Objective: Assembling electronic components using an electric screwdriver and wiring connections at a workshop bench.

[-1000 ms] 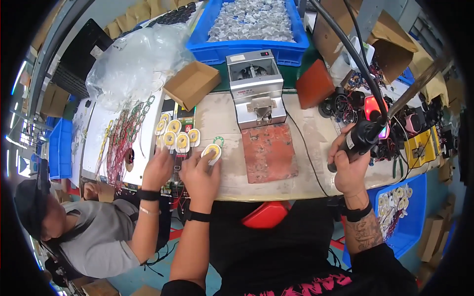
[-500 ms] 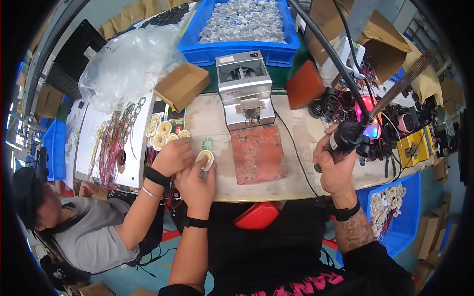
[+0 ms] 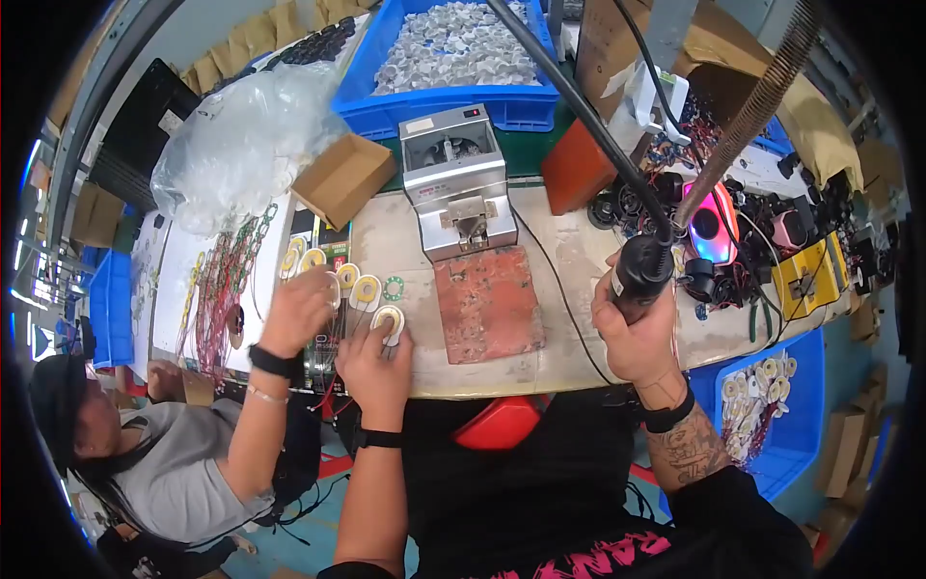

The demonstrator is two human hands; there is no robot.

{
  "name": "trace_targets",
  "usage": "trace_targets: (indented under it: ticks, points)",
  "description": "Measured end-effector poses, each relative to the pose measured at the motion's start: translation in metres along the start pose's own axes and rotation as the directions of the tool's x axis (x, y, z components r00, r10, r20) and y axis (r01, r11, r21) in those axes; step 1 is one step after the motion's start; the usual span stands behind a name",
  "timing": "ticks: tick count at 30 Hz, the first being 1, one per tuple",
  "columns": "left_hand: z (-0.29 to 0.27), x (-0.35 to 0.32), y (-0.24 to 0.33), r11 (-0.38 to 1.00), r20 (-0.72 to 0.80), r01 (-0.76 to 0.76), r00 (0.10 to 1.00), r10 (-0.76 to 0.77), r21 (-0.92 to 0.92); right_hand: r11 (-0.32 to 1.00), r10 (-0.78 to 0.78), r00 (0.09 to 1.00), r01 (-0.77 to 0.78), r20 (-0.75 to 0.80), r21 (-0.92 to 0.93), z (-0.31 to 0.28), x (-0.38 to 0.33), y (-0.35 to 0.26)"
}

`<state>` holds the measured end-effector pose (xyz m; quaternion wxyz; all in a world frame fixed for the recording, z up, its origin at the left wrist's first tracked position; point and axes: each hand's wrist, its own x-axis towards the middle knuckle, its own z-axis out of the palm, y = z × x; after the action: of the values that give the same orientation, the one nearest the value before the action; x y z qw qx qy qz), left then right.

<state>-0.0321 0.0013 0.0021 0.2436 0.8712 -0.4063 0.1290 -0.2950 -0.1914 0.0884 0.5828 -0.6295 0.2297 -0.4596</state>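
Note:
My left hand (image 3: 374,374) rests at the bench's front edge, its fingers closed on a white round disc with a yellow ring (image 3: 388,320). A small green ring (image 3: 393,288) lies just beyond it. On the right, my right hand (image 3: 632,333) is wrapped round a black electric screwdriver (image 3: 643,268), which hangs from a coiled spring and a black cable; its tip is hidden. Several more white discs (image 3: 365,291) lie left of the green ring. A co-worker's hand (image 3: 299,314) is over them, close to my left hand.
A silver screw feeder (image 3: 461,183) stands mid-bench behind a worn red pad (image 3: 490,307). Behind it is a blue bin (image 3: 449,104) of white parts. A cardboard tray (image 3: 342,179) and wire bundles (image 3: 227,280) sit left. Black parts and a lit device (image 3: 712,224) crowd the right.
The co-worker's hand has drawn left, away from my left hand, uncovering more discs. My view has shifted slightly. Both my hands keep their holds, and the screwdriver appears more upright.

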Motion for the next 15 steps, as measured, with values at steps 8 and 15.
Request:
trace_targets:
  ticks: [8, 15]
  points:
    - [-0.019, 0.03, -0.001, 0.995, -0.103, -0.097, 0.99, 0.095, -0.014, 0.997, 0.038, 0.999, -0.039, 0.006, 0.062, 0.001, -0.004, -0.011]
    - [0.007, 0.06, -0.019, 0.992, -0.107, -0.084, 0.99, 0.094, 0.09, 0.987, 0.104, 0.994, -0.107, 0.033, 0.124, -0.002, -0.008, -0.01]
